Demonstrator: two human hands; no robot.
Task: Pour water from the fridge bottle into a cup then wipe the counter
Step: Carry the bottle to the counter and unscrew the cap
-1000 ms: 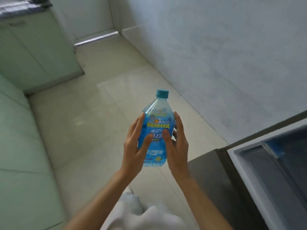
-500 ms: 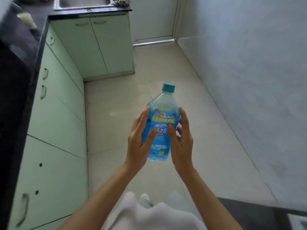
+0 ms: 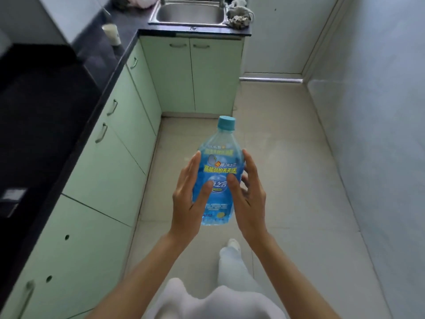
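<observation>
We hold the bottle (image 3: 218, 178) at frame centre between both hands: left hand (image 3: 187, 199) on its left side, right hand (image 3: 249, 199) on its right, fingers nearly straight along the blue label, thumbs across the front. Bottle roughly upright, teal cap (image 3: 226, 122) on, above the tiled floor (image 3: 287, 157). Upper left: a pale cup (image 3: 112, 34) stands on the dark counter (image 3: 96, 58). Top centre: steel sink (image 3: 189, 13), a crumpled cloth (image 3: 239, 16) just right of it. Green cabinets (image 3: 119, 143) below.
</observation>
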